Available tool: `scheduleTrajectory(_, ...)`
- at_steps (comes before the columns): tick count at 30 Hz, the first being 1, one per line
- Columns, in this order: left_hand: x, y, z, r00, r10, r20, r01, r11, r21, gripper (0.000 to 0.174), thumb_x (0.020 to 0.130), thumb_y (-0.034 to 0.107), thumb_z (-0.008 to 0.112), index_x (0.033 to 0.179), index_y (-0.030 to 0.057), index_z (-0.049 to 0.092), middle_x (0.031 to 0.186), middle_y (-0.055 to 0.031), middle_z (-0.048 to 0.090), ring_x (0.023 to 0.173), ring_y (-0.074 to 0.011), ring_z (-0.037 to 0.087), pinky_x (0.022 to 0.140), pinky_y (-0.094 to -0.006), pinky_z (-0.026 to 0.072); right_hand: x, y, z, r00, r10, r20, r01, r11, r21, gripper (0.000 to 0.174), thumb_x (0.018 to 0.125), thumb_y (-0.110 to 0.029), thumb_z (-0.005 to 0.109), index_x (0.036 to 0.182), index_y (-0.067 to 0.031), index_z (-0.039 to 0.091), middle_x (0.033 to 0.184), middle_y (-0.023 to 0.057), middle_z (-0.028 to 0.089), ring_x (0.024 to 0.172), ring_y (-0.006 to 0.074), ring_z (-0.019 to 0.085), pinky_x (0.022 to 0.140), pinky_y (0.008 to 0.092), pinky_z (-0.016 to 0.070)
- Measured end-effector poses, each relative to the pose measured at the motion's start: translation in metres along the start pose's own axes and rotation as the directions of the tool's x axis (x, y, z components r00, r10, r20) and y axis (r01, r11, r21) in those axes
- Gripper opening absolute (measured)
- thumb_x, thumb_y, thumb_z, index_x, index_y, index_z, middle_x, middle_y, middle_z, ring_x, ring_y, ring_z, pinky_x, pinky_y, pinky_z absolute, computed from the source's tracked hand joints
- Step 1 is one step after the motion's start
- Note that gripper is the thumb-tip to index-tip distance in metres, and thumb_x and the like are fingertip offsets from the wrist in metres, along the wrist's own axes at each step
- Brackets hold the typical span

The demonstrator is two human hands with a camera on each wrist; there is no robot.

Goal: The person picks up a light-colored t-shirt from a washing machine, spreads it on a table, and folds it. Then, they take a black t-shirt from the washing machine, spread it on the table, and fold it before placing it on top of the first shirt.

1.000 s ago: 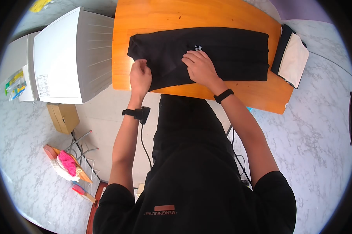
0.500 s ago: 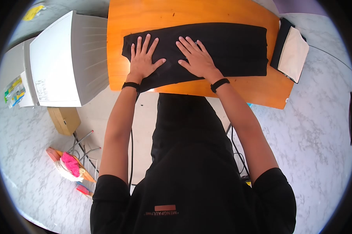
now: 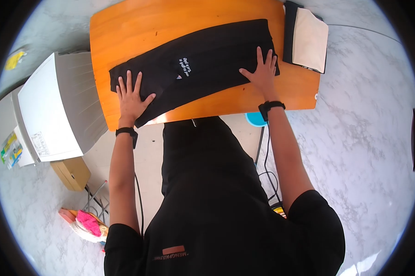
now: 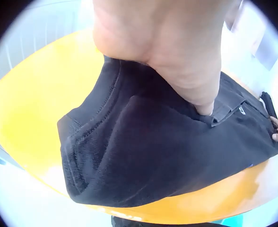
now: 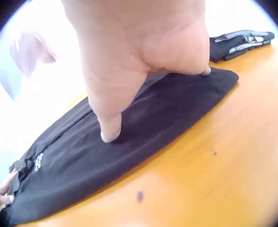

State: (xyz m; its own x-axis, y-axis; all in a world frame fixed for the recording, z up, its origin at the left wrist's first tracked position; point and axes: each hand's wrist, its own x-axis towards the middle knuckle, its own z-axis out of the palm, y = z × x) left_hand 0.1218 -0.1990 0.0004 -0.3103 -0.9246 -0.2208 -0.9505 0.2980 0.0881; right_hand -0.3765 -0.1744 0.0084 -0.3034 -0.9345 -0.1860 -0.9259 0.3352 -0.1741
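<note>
A black garment (image 3: 207,57) lies folded into a long strip on the orange table, small white print facing up near its middle. My left hand (image 3: 132,100) rests on its left end with spread fingers. At the right end my right hand (image 3: 263,78) lies on the cloth, fingers also spread. The left wrist view shows the garment's stitched edge (image 4: 94,127) beside my left hand (image 4: 162,52). In the right wrist view the thumb and a fingertip of my right hand (image 5: 139,56) touch the dark cloth (image 5: 143,127).
Folded dark and cream cloths (image 3: 309,39) lie at the right end of the table (image 3: 147,27). A white appliance (image 3: 51,106) stands to the left, a cardboard box (image 3: 72,174) below it. Under the table's front edge is a blue basin (image 3: 255,119).
The right hand has slid from the middle to the right end, uncovering the print. My left hand has uncurled and spread on the left end. The head view has shifted and turned.
</note>
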Motion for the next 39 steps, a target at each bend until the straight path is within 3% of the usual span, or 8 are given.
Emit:
scheduleTrajectory(4, -0.002, -0.006, 0.003, 1.0, 0.01, 0.025, -0.011, 0.999, 0.043, 0.102, 0.088, 0.077, 0.067, 0.17, 0.0292, 0.03, 0.179, -0.0144, 0.016, 0.161, -0.0518, 0.015, 0.127, -0.0666, 0.018, 0.014, 0.023, -0.006, 0.956, -0.092, 0.277, 0.146, 0.973, -0.178, 0.114, 0.083, -0.06, 0.083, 0.172, -0.0277, 0.02, 0.178, 0.0214, 0.012, 0.162, 0.0505, 0.013, 0.123, 0.0672, 0.0291)
scheduleTrajectory(10, -0.008, -0.006, 0.006, 1.0, -0.01, 0.004, 0.01, 0.998, 0.061, 0.106, 0.087, 0.08, 0.065, 0.171, 0.0263, 0.029, 0.179, -0.0164, 0.015, 0.16, -0.0528, 0.016, 0.126, -0.0685, 0.0206, 0.044, 0.058, 0.017, 0.979, -0.14, -0.146, 0.14, 0.99, -0.01, 0.076, 0.096, -0.033, 0.077, 0.162, -0.019, 0.044, 0.171, 0.0205, 0.032, 0.158, 0.0412, 0.031, 0.122, 0.0484, 0.04)
scheduleTrajectory(13, -0.011, -0.003, 0.007, 0.999, -0.036, 0.017, 0.035, 0.999, 0.033, 0.108, 0.086, 0.078, 0.068, 0.171, 0.0249, 0.028, 0.179, -0.0177, 0.014, 0.16, -0.0537, 0.016, 0.125, -0.07, 0.0216, 0.023, 0.0, -0.003, 0.979, -0.178, 0.101, 0.106, 0.862, 0.496, 0.027, 0.096, -0.014, 0.069, 0.121, -0.0062, 0.074, 0.123, 0.0162, 0.074, 0.106, 0.0288, 0.073, 0.09, 0.0434, 0.0581)
scheduleTrajectory(19, -0.025, 0.006, 0.003, 0.992, -0.099, 0.084, 0.096, 0.995, 0.038, 0.112, 0.085, 0.078, 0.069, 0.172, 0.0239, 0.023, 0.179, -0.0208, 0.011, 0.16, -0.055, 0.015, 0.124, -0.0706, 0.0215, 0.094, 0.042, 0.026, 0.898, 0.124, 0.421, -0.437, 0.359, 0.825, 0.018, 0.101, -0.01, 0.061, 0.114, -0.0007, 0.069, 0.089, 0.0137, 0.077, 0.068, 0.0192, 0.073, 0.061, 0.0312, 0.0607)
scheduleTrajectory(27, -0.018, 0.052, -0.031, 0.99, -0.095, 0.105, 0.095, 0.995, 0.008, 0.052, 0.104, 0.051, 0.059, 0.149, 0.0233, 0.059, 0.145, -0.0144, 0.055, 0.136, -0.0358, 0.049, 0.104, -0.0637, 0.0402, 0.148, 0.026, 0.012, 0.991, 0.081, -0.109, 0.036, 0.617, 0.786, 0.037, 0.102, -0.011, 0.065, 0.139, -0.0079, 0.068, 0.112, 0.004, 0.075, 0.1, 0.0142, 0.07, 0.093, 0.0314, 0.0549)
scheduleTrajectory(31, 0.002, 0.017, -0.022, 0.975, -0.216, -0.056, 0.2, 0.959, -0.202, 0.034, 0.1, 0.03, 0.072, 0.129, 0.0151, 0.069, 0.128, -0.0142, 0.063, 0.121, -0.0359, 0.057, 0.1, -0.0557, 0.0463, 0.06, 0.007, -0.007, 0.978, -0.068, 0.197, -0.163, 0.336, 0.928, 0.016, 0.099, -0.009, 0.066, 0.113, -0.0038, 0.072, 0.1, 0.003, 0.071, 0.097, 0.0136, 0.067, 0.088, 0.0288, 0.0537)
scheduleTrajectory(35, 0.029, -0.016, -0.016, 0.964, -0.243, -0.108, 0.221, 0.958, -0.185, 0.032, 0.096, 0.027, 0.077, 0.12, 0.0073, 0.069, 0.129, -0.0179, 0.067, 0.122, -0.0405, 0.059, 0.103, -0.0518, 0.0491, -0.073, -0.016, 0.019, 0.88, -0.285, 0.38, -0.249, 0.404, 0.88, 0.011, 0.097, -0.01, 0.069, 0.108, -0.0056, 0.07, 0.093, 0.0009, 0.065, 0.093, 0.0113, 0.064, 0.085, 0.0284, 0.0518)
scheduleTrajectory(39, 0.047, -0.033, -0.025, 0.949, -0.086, 0.304, 0.208, 0.894, -0.396, 0.049, 0.091, 0.027, 0.082, 0.13, -0.0004, 0.068, 0.134, -0.0243, 0.07, 0.126, -0.0444, 0.063, 0.111, -0.0458, 0.0487, -0.163, -0.059, 0.039, 0.648, -0.35, 0.676, -0.456, 0.532, 0.713, 0.018, 0.099, -0.014, 0.069, 0.116, -0.0085, 0.073, 0.105, 0.0017, 0.068, 0.101, 0.0126, 0.064, 0.091, 0.0279, 0.0515)
